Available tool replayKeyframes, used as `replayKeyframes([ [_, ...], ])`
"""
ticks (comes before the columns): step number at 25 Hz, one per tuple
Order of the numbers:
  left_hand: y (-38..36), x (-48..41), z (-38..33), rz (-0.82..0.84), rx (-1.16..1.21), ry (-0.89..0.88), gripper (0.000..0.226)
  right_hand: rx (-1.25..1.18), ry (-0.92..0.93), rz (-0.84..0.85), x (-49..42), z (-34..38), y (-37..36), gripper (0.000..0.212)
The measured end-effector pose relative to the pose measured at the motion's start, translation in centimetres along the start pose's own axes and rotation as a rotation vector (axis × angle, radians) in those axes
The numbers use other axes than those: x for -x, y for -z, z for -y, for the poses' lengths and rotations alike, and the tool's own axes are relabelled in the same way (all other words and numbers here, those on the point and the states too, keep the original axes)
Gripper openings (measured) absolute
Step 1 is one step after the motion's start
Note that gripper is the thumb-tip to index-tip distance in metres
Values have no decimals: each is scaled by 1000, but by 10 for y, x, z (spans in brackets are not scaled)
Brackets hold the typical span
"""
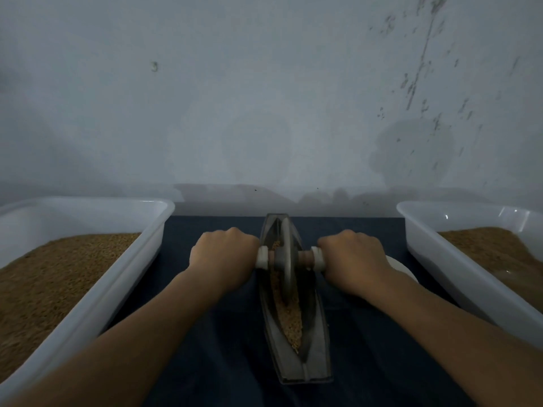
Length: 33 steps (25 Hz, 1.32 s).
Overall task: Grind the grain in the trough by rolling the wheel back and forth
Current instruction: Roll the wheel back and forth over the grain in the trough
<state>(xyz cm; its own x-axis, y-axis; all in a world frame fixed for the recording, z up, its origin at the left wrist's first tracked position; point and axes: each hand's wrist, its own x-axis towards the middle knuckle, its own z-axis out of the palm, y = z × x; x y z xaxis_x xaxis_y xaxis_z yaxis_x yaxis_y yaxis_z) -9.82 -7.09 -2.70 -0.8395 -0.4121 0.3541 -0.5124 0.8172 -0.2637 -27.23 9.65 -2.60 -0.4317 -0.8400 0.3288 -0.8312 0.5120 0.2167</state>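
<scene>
The left grip (224, 257) and right grip (352, 259) each close round one end of the axle (305, 258), fingers curled over its white sleeves. The wheel (286, 259) therefore stands upright between them and takes an even push from both sides; a lopsided hold would likely tip it against the trough (316, 351) wall. The wheel sits in the trough's far half, and most of the grain (291, 318) lies nearer the body than the grips, so a pull back looks like the next stroke. The trough runs straight away from the person on a dark cloth (205, 348), probably to stop sliding. Outside the grips stand the left tub (147, 251) and right tub (426, 254), both holding grain, handy for refilling.
</scene>
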Motion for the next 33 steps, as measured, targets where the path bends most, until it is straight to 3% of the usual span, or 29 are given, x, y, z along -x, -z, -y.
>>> replayKeyframes([
  [7, -10, -24, 4, -39, -34, 64, 5, -24, 2, 53, -36, -2, 2, 21],
  [15, 16, 58, -15, -105, -14, -48, 38, -43, 123, 22, 39, 4, 27, 20],
  [20, 9, 29, -10, -81, -36, -70, 24, -57, 51, 41, 27, 2, 12, 30],
  [24, -10, -16, 1, -51, -33, 4, 11, -43, 25, 23, -17, 3, -3, 15],
  [27, -14, -35, 5, -40, -33, 55, 5, -64, 4, 54, -43, 2, -1, 18],
  [33, 1, 7, -7, -76, -33, 33, 19, -53, 29, 8, -2, 7, 10, 22],
])
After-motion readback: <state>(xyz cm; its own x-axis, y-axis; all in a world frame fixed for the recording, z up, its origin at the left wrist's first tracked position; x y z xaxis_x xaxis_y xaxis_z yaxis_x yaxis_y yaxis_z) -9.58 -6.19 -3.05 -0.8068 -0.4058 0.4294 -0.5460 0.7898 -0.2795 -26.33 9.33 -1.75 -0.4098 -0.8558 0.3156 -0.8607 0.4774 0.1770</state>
